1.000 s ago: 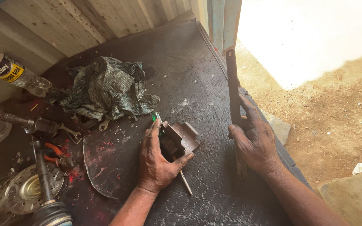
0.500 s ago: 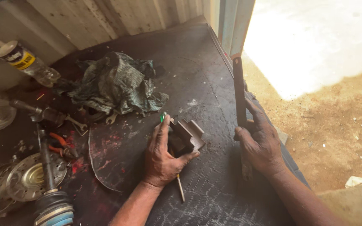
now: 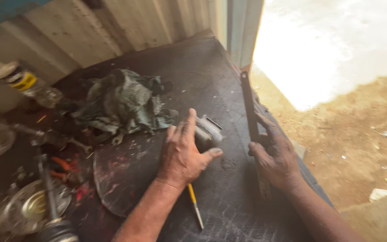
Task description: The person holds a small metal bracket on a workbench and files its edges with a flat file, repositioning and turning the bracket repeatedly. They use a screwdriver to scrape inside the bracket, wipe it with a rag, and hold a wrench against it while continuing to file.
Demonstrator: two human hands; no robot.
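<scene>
Head view: left hand (image 3: 182, 154) fingers curled over a grey metal part (image 3: 208, 133) — right hand (image 3: 276, 157) fingers wrapped round a dark bar (image 3: 248, 105).

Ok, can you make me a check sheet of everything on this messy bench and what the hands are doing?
Surface: dark, scuffed bench top with red stains.
Job's things: grey metal part under the left hand; long dark metal bar held along the bench edge; yellow-handled tool lying under the left wrist.
Clutter: crumpled green rag, plastic bottle, axle shaft, round metal disc, orange pliers.
Grippers: left hand pressed on the part; right hand gripping the bar.
Cables: nothing seen.
Surroundings: corrugated wall behind, sandy ground to the right.
</scene>
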